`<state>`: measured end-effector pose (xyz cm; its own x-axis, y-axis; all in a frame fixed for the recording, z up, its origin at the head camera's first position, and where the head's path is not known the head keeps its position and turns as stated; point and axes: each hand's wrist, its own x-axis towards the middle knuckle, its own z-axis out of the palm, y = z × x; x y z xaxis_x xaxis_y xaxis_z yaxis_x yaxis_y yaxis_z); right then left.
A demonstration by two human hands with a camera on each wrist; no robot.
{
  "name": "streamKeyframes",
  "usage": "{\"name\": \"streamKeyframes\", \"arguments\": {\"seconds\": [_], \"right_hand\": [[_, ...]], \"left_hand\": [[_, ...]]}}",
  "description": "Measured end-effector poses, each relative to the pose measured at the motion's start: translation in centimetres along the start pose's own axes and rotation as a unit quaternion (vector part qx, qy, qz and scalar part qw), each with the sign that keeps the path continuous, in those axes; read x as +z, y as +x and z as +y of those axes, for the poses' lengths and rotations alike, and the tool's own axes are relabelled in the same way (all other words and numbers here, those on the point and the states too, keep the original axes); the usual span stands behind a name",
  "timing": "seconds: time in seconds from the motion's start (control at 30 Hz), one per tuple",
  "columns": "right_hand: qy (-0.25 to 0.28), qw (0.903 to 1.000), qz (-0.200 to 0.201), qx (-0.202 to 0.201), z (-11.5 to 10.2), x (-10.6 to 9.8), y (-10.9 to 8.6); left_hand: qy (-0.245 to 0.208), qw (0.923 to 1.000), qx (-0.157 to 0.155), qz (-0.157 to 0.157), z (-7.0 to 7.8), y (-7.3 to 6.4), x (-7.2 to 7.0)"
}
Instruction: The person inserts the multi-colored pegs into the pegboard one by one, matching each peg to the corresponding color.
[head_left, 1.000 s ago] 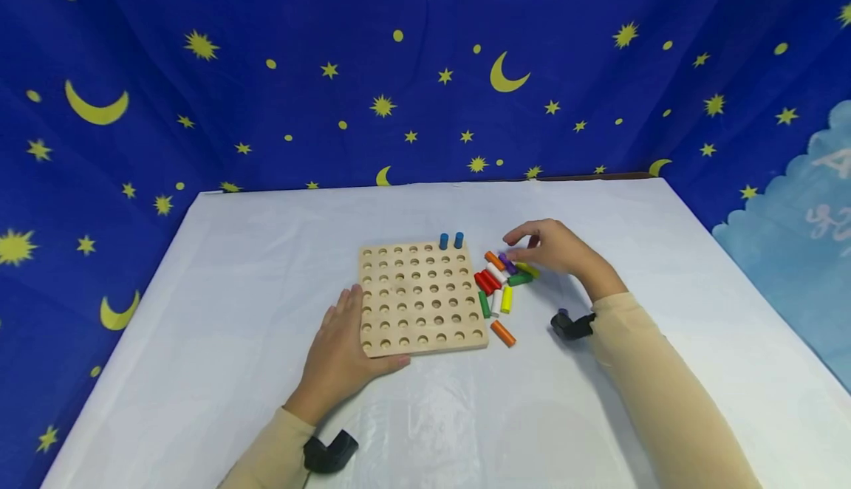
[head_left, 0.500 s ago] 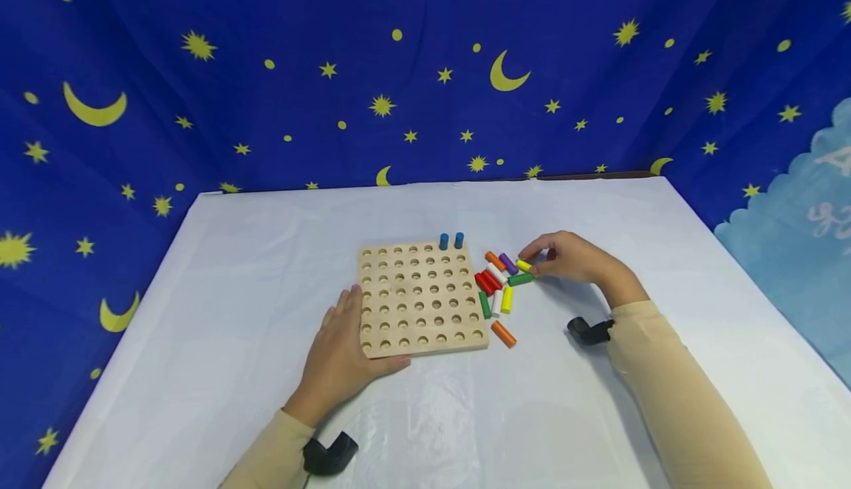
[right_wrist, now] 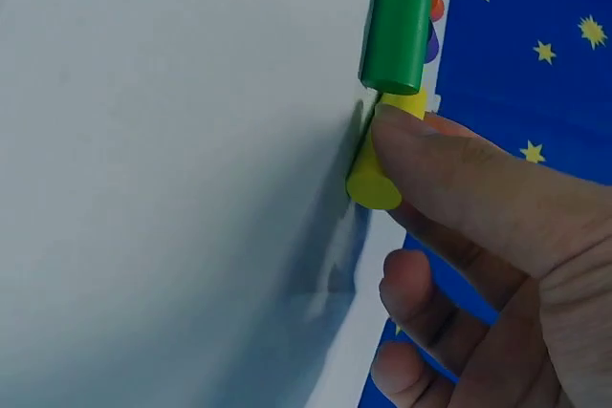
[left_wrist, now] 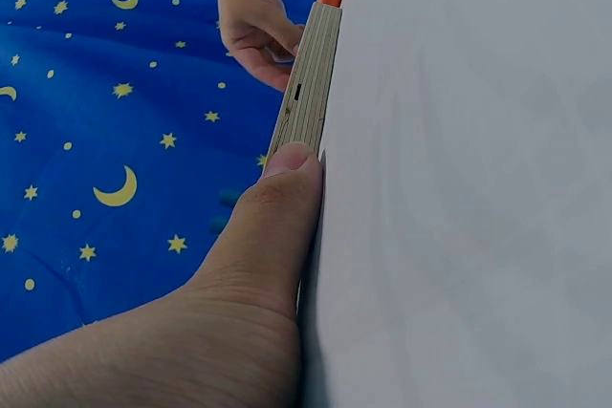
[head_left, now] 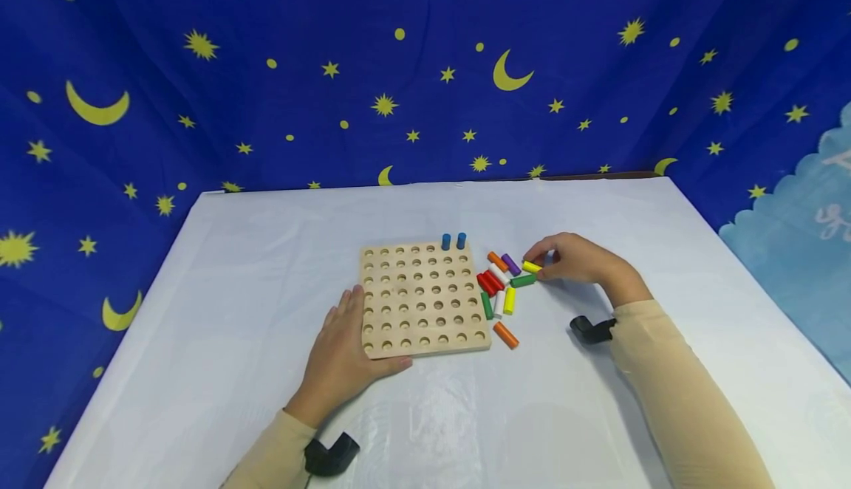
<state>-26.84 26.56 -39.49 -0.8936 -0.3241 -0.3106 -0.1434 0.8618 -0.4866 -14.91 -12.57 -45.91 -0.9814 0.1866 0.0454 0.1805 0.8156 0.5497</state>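
A square wooden pegboard (head_left: 425,297) with rows of round holes lies mid-table. Two blue pegs (head_left: 453,241) stand in holes at its far right corner. My left hand (head_left: 339,341) rests against the board's near left corner, fingers straight along the left edge and thumb along the front edge. In the left wrist view the thumb (left_wrist: 277,188) presses the board's side. To the right of the board, my right hand (head_left: 578,260) pinches a yellow peg (right_wrist: 378,179) between thumb and index finger. A green peg (right_wrist: 400,21) lies right by it.
Several loose pegs lie along the board's right side: red (head_left: 490,282), white (head_left: 499,275), purple (head_left: 510,264), another yellow (head_left: 509,301) and orange (head_left: 506,334). A white cover (head_left: 279,252) spreads over the table. Behind hangs a blue star-patterned cloth (head_left: 332,68).
My right hand has come down and back to the right from above the pegs and now pinches the yellow peg, which has shifted slightly. The left hand and board stay put.
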Motion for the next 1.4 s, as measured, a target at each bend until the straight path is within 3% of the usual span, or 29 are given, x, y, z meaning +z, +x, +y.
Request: {"name": "streamKeyframes", "arguments": {"seconds": [0.23,0.53,0.93,1.4], "right_hand": [[-0.021,0.9998,0.007,0.001,-0.4,0.4,0.4],[-0.027,0.9984,0.032,-0.036,-1.0,0.2,0.8],[0.074,0.9922,0.082,-0.059,-3.3,0.4,1.9],[0.096,0.9845,0.111,-0.096,-8.2,2.5,4.1]], "left_hand": [[-0.004,1.0,0.001,0.001,-0.1,0.0,0.0],[0.002,1.0,0.0,0.0,-0.1,0.0,0.1],[0.005,1.0,0.001,0.004,-0.3,0.0,0.0],[0.0,1.0,-0.002,-0.004,0.0,-0.1,-0.2]]}}
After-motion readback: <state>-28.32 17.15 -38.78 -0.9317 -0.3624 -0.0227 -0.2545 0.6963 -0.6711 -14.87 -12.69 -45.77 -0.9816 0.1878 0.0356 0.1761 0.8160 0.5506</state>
